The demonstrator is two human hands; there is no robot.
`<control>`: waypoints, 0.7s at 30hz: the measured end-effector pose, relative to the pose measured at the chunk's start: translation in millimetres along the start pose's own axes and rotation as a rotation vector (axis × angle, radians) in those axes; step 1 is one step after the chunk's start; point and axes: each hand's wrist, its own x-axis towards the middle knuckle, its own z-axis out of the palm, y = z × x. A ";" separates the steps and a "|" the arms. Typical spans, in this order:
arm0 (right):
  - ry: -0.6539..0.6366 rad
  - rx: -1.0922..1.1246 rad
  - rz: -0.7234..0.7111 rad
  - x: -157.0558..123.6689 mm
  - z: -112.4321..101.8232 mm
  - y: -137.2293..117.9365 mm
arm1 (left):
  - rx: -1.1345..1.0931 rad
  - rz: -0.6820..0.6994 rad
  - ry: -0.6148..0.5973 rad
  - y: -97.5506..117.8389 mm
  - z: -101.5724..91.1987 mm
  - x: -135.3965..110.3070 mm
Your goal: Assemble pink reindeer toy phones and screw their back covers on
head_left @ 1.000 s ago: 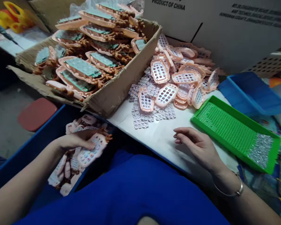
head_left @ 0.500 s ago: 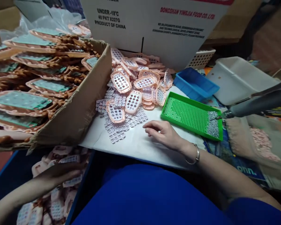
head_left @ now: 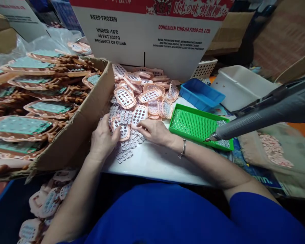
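Observation:
My left hand (head_left: 103, 137) is at the left of the pile, its thumb and fingers apart around the edge of a pink plastic shell with holes (head_left: 124, 135). A grey translucent keypad sheet (head_left: 126, 117) overlaps that shell's upper part. My right hand (head_left: 156, 132) is closed in a pinch at the lower edge of another pink shell (head_left: 139, 114); its fingertips partly hide the contact. More keypad sheets (head_left: 124, 152) lie loose on the white tabletop (head_left: 155, 159), just below the shells. Several further pink shells (head_left: 125, 97) are heaped behind.
At left stands a cardboard box (head_left: 76, 132) of stacked shells with green boards. A green tray (head_left: 193, 123) holds small metal screws, with a power screwdriver (head_left: 256, 112) hanging over it. Behind are a blue bin (head_left: 203, 95) and a white tub (head_left: 241, 84). A blue crate (head_left: 5, 210) sits lower left.
My left hand has come up from the blue crate to the shells on the table. My right hand has moved left to a shell. The view has shifted; the screwdriver hangs further left.

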 end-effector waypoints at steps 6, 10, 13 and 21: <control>-0.052 -0.198 0.074 23.0 -6.4 -5.3 | -0.005 -0.089 -0.062 -3.1 2.5 0.7; 0.058 -0.150 0.085 41.0 -17.1 -8.5 | 0.006 -0.060 -0.038 0.8 -3.3 -2.1; 0.259 0.022 0.033 58.6 -25.8 -19.5 | -0.051 0.010 0.120 12.8 -7.9 -1.0; 0.272 -0.037 -0.251 154.9 -54.2 -91.3 | -0.682 0.150 0.111 70.5 24.4 28.3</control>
